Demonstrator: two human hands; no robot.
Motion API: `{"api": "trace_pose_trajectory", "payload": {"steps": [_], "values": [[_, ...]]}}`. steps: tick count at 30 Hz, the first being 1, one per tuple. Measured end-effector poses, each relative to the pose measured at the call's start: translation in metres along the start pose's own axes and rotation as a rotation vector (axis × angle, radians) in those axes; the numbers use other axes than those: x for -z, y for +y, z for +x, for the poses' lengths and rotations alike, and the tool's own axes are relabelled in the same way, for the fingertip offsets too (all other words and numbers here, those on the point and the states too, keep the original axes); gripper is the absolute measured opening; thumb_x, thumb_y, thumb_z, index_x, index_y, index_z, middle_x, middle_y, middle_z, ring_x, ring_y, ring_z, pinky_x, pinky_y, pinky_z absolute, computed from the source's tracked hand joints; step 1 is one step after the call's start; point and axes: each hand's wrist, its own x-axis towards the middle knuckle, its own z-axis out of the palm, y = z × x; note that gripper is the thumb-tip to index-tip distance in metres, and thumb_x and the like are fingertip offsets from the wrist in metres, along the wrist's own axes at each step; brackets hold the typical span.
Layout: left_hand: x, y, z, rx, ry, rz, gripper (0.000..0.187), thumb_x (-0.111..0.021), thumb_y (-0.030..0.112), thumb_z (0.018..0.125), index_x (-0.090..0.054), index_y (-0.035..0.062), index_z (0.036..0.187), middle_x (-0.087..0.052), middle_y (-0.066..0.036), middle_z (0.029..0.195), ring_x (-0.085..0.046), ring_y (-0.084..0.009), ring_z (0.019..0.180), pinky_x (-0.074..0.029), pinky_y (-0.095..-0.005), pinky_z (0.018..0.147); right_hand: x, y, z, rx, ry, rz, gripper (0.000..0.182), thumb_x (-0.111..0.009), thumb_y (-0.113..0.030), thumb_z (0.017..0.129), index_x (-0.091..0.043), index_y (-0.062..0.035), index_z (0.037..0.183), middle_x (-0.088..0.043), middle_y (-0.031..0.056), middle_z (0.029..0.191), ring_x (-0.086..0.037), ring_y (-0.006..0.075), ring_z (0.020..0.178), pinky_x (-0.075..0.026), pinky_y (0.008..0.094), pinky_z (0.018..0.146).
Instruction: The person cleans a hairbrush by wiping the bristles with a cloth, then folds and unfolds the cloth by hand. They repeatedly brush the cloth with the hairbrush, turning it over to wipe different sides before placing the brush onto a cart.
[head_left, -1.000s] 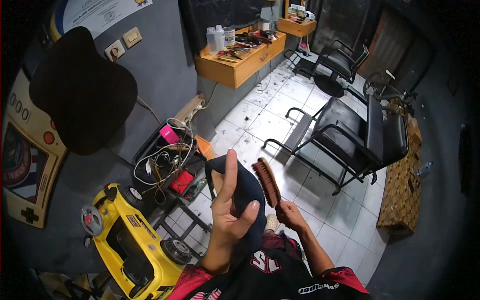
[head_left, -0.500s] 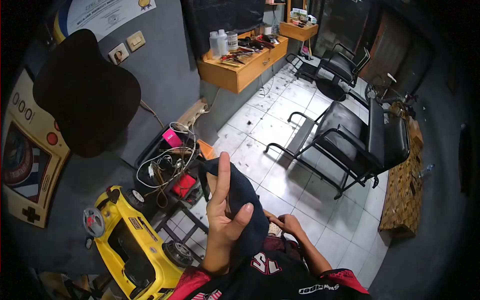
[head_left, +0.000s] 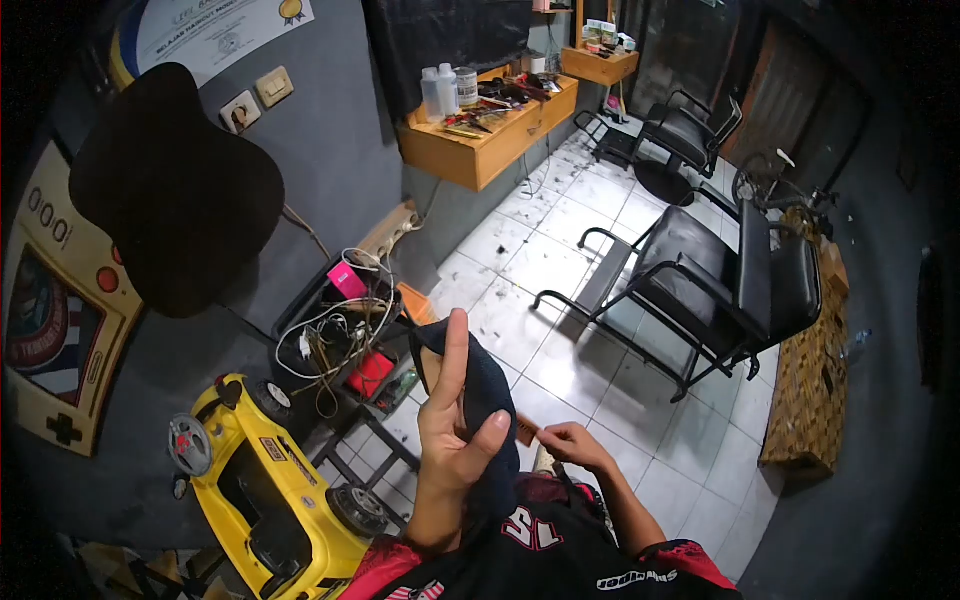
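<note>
Your right hand (head_left: 578,447) is the nearer one to the brown brush with short, dense bristles (head_left: 526,430): its fingers are closed on the handle end, and the brush's long axis runs from them up and leftward to the dark navy fabric cap (head_left: 490,385). The far part of the brush passes out of sight behind the cap's lower right side, so you cannot tell whether the bristles touch the cloth. The cap stands upright against your left hand (head_left: 445,440), its beige inner side turned toward the palm; there the index finger points up and the thumb stands well apart from it, while the other fingers are hidden, so how far they close on the cap cannot be told. Compared with the first earlier frame, where the bristled head stood in full view to the right of the cap, the brush now sits lower and mostly hidden; the left hand keeps much the same pose.
</note>
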Motion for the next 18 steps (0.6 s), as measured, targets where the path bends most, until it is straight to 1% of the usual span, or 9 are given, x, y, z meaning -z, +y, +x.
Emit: {"api": "trace_pose_trajectory", "payload": {"steps": [2, 5, 8, 9, 10, 13, 16, 17, 18], "values": [[0.001, 0.003, 0.000, 0.012, -0.004, -0.009, 0.083, -0.059, 0.006, 0.070, -0.016, -0.0095, 0.139, -0.030, -0.008, 0.133, -0.034, -0.0120, 0.115, -0.023, -0.0205, 0.098, -0.007, 0.009, -0.002, -0.008, 0.212, -0.415, 0.050, -0.055, -0.046, 0.087, -0.059, 0.0010, 0.068, -0.044, 0.0015, 0.052, -0.043, 0.0101, 0.052, -0.035, 0.0298, 0.047], [-0.002, 0.007, 0.001, -0.014, 0.008, -0.044, 0.082, -0.059, 0.004, 0.071, -0.015, -0.0098, 0.139, -0.031, -0.007, 0.132, -0.037, -0.0108, 0.112, -0.024, -0.0192, 0.096, -0.006, 0.026, 0.002, -0.107, 0.290, -0.532, 0.051, -0.057, -0.048, 0.085, -0.063, 0.0018, 0.075, -0.044, 0.0040, 0.052, -0.045, 0.0118, 0.052, -0.037, 0.0318, 0.048], [0.002, 0.000, 0.001, -0.029, 0.017, -0.036, 0.081, -0.058, 0.004, 0.072, -0.015, -0.0095, 0.140, -0.030, -0.008, 0.133, -0.038, -0.0112, 0.111, -0.025, -0.0194, 0.096, -0.004, 0.009, -0.004, -0.087, 0.341, -0.228, 0.053, -0.056, -0.049, 0.085, -0.061, 0.0016, 0.070, -0.047, 0.0032, 0.052, -0.046, 0.0128, 0.050, -0.037, 0.0315, 0.047], [0.002, 0.000, 0.001, -0.003, 0.007, -0.049, 0.081, -0.058, 0.005, 0.072, -0.015, -0.0092, 0.140, -0.029, -0.008, 0.134, -0.037, -0.0121, 0.112, -0.024, -0.0202, 0.097, -0.003, 0.013, -0.001, -0.026, 0.348, -0.070, 0.056, -0.054, -0.053, 0.085, -0.056, 0.0000, 0.067, -0.045, 0.0014, 0.051, -0.044, 0.0124, 0.047, -0.035, 0.0294, 0.044], [0.002, -0.001, 0.001, 0.023, -0.004, -0.063, 0.081, -0.058, 0.005, 0.073, -0.015, -0.0090, 0.140, -0.029, -0.009, 0.135, -0.036, -0.0129, 0.114, -0.023, -0.0209, 0.098, -0.003, 0.000, -0.006, 0.035, 0.286, 0.116, 0.055, -0.053, -0.053, 0.086, -0.054, -0.0012, 0.067, -0.044, 0.0008, 0.052, -0.043, 0.0115, 0.046, -0.033, 0.0285, 0.043], [0.001, -0.010, 0.005, -0.090, 0.001, 0.088, 0.079, -0.058, 0.006, 0.072, -0.019, -0.0088, 0.139, -0.027, -0.014, 0.137, -0.032, -0.0167, 0.119, -0.020, -0.0234, 0.101, -0.002, -0.026, -0.020, 0.204, 0.140, 0.572, 0.051, -0.047, -0.053, 0.089, -0.048, -0.0058, 0.069, -0.041, -0.0012, 0.054, -0.037, 0.0086, 0.044, -0.028, 0.0251, 0.039], [-0.003, -0.008, 0.010, -0.167, -0.048, 0.277, 0.077, -0.058, 0.008, 0.071, -0.023, -0.0099, 0.138, -0.027, -0.018, 0.137, -0.028, -0.0200, 0.121, -0.017, -0.0246, 0.102, -0.005, -0.037, -0.021, 0.061, 0.005, 0.699, 0.049, -0.046, -0.050, 0.090, -0.047, -0.0068, 0.068, -0.042, -0.0017, 0.055, -0.036, 0.0084, 0.044, -0.026, 0.0247, 0.038], [-0.005, -0.006, 0.010, -0.155, -0.050, 0.269, 0.077, -0.058, 0.009, 0.070, -0.025, -0.0105, 0.137, -0.027, -0.020, 0.136, -0.028, -0.0207, 0.122, -0.017, -0.0242, 0.102, -0.010, -0.030, -0.017, 0.124, 0.067, 0.519, 0.046, -0.046, -0.046, 0.092, -0.048, -0.0073, 0.067, -0.041, -0.0026, 0.055, -0.034, 0.0077, 0.045, -0.025, 0.0239, 0.039], [-0.006, -0.006, 0.010, -0.150, -0.061, 0.262, 0.077, -0.059, 0.009, 0.070, -0.025, -0.0105, 0.137, -0.028, -0.019, 0.135, -0.029, -0.0203, 0.120, -0.018, -0.0238, 0.101, -0.007, -0.019, -0.009, 0.107, -0.095, 0.474, 0.044, -0.048, -0.043, 0.092, -0.052, -0.0068, 0.068, -0.041, -0.0038, 0.056, -0.035, 0.0074, 0.046, -0.026, 0.0238, 0.041]]}}
